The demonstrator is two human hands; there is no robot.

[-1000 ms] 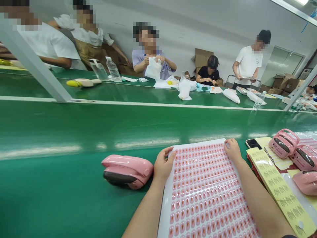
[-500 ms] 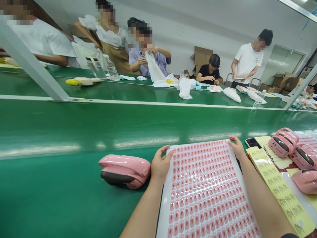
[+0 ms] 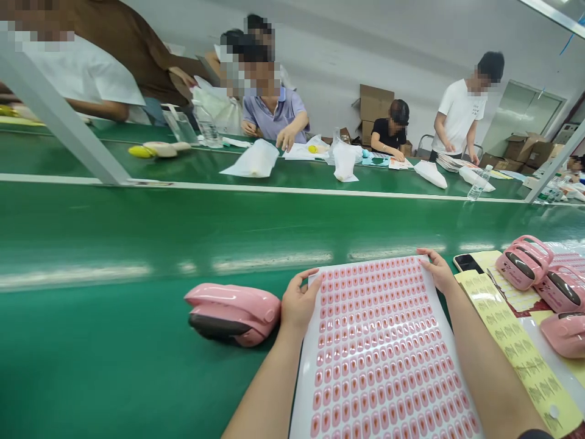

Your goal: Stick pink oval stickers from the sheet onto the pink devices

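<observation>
A white sheet covered with rows of small pink oval stickers is held up at its far corners. My left hand grips the top left corner, thumb on the front face. At the top right corner, my right hand pinches the edge. Just left of my left hand, a glossy pink plastic device with a dark lower part lies on the green table. The near end of the sheet runs out of the picture.
On the right are a yellow label sheet, a phone and several pink devices. Beyond the green belt, several people work at a far table with white bags and bottles. A slanted metal post stands at the left.
My hands and the sheet have barely moved. Across the belt, the person in the lavender shirt has lowered a white bag onto the far table, and a person in brown has come into view behind.
</observation>
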